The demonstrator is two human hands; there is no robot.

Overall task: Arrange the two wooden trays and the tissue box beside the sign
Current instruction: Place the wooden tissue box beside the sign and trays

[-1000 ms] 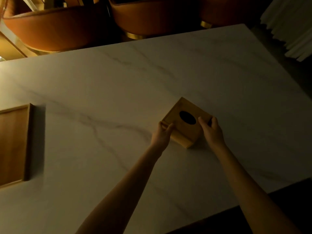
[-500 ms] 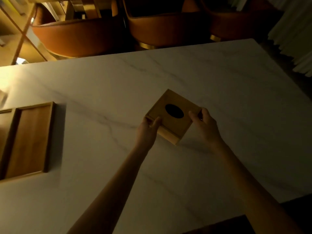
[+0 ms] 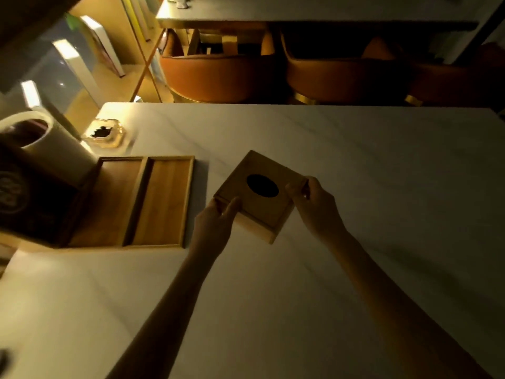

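Two bare forearms reach up from the near edge over the pale marble table [image 3: 355,149], and the left hand [image 3: 216,222] and right hand [image 3: 314,206] hold the wooden tissue box [image 3: 259,198] between them, the fingers [image 3: 232,207] of each closed on opposite corners; the box sits turned corner-on, its dark oval opening facing up, and whether it rests on the table cannot be told. Just left of it the two trays [image 3: 161,201] lie side by side, touching, the far-left one partly hidden by a dark sign [image 3: 30,198] and a pale cylinder [image 3: 49,143]. Beyond these stands a small glass dish [image 3: 105,134], and past the table's far edge orange chairs [image 3: 218,75].
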